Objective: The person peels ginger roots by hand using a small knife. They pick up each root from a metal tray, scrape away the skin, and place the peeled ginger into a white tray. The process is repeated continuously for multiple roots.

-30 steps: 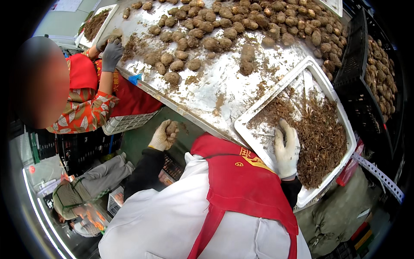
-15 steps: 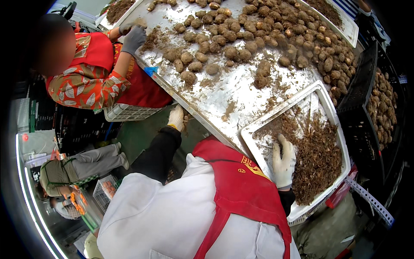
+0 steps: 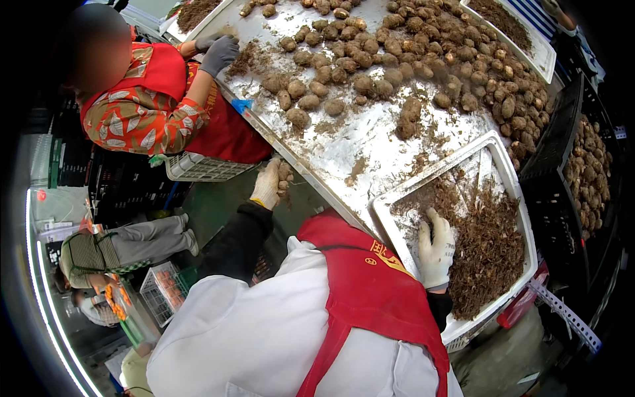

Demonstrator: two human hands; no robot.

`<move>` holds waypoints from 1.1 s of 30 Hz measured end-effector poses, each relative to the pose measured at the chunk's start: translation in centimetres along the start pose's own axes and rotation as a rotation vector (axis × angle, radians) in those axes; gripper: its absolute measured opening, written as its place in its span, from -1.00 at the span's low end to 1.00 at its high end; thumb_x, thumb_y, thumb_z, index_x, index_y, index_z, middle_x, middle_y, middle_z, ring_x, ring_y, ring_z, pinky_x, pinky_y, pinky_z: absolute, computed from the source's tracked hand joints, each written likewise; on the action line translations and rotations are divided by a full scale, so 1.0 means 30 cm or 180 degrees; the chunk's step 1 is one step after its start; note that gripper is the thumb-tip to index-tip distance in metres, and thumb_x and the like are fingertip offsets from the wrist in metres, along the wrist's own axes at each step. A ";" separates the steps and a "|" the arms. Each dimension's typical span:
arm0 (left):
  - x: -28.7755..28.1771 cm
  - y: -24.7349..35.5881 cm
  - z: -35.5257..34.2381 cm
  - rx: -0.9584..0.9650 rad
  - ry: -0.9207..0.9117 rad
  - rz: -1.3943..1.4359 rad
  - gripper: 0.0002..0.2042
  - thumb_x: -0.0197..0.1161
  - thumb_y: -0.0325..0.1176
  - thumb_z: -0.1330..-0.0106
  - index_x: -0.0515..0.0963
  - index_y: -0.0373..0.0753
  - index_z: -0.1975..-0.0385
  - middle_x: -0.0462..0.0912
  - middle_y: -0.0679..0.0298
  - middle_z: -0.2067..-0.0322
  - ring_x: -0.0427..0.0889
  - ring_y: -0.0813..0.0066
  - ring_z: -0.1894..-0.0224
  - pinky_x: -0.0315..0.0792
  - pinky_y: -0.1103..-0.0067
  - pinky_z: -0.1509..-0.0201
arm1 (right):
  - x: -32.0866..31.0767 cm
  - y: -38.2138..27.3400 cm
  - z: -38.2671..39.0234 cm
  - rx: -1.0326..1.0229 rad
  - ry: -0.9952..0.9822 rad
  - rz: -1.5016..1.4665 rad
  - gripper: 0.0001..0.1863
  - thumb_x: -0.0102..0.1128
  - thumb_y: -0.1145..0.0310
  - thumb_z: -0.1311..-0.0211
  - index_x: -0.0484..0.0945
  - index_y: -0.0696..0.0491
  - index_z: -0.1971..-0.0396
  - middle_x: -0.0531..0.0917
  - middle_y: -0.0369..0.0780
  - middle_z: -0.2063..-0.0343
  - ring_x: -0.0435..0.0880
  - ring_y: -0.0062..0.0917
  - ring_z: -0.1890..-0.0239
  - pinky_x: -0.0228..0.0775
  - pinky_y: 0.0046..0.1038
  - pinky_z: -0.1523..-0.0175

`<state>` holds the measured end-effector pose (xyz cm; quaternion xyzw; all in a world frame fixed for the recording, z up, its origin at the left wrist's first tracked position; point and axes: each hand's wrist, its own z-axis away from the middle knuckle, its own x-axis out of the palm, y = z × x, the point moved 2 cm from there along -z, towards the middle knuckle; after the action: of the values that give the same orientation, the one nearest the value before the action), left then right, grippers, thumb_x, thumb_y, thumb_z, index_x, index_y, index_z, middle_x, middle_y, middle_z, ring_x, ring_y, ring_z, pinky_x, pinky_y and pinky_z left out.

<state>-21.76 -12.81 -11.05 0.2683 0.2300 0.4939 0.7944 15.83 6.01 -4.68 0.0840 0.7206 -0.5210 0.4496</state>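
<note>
My left hand [image 3: 266, 185], in a white knit glove, is closed around small brown taros [image 3: 285, 176], held just off the near left edge of the metal table [image 3: 311, 173]. How many taros it grips is partly hidden by the fingers. On the right, my gloved right hand [image 3: 435, 255] rests over the left part of a white tray [image 3: 383, 215], fingers apart and nothing in them. Brown fibrous peelings [image 3: 489, 258] fill much of that tray, close beside the right hand. Many hairy taros [image 3: 423, 49] lie heaped across the far side of the table.
A co-worker in a red apron [image 3: 231, 129] with grey gloves [image 3: 219, 54] works at the table's left edge. Black crates [image 3: 552, 178] of taros [image 3: 587, 169] stand at the right. Another tray of peelings [image 3: 506, 23] sits far right. A person [image 3: 99, 255] stands behind at left.
My left hand has turned slightly and shows more of the taros in it. The view has shifted a little; my right hand stays over the tray.
</note>
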 end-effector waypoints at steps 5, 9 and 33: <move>0.012 -0.118 -0.158 -0.0312 0.0176 -0.0325 -0.64 0.03 0.02 -0.48 0.49 -0.13 0.41 0.46 0.31 0.61 0.23 0.63 0.74 0.03 0.63 0.74 | 0.003 0.000 0.010 -0.0071 -0.0115 -0.0038 -0.70 0.16 0.37 -0.40 0.57 0.16 -0.05 0.64 -0.04 0.16 0.61 -0.11 0.08 0.44 -0.19 -0.03; 0.057 -0.157 -0.263 -0.0210 0.0421 0.0448 -0.68 0.09 -0.04 -0.45 0.48 -0.14 0.43 0.41 0.33 0.66 0.17 0.55 0.78 0.03 0.53 0.73 | 0.009 0.013 0.021 -0.0052 -0.0071 -0.0130 -0.70 0.17 0.38 -0.39 0.57 0.17 -0.04 0.64 -0.04 0.16 0.61 -0.12 0.08 0.44 -0.19 -0.04; -0.011 -0.190 -0.222 -0.0331 -0.0996 0.2000 -0.76 0.04 -0.19 -0.57 0.55 -0.20 0.21 0.56 0.29 0.45 0.50 0.39 0.53 0.38 0.59 0.62 | 0.000 0.009 0.040 0.0167 -0.0054 -0.0153 -0.69 0.14 0.38 -0.41 0.56 0.18 -0.06 0.64 -0.04 0.12 0.61 -0.12 0.04 0.44 -0.21 -0.08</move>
<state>-22.32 -13.88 -19.74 0.3576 -0.0137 0.6781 0.6420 16.66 5.15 -4.94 0.0740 0.7047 -0.5511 0.4407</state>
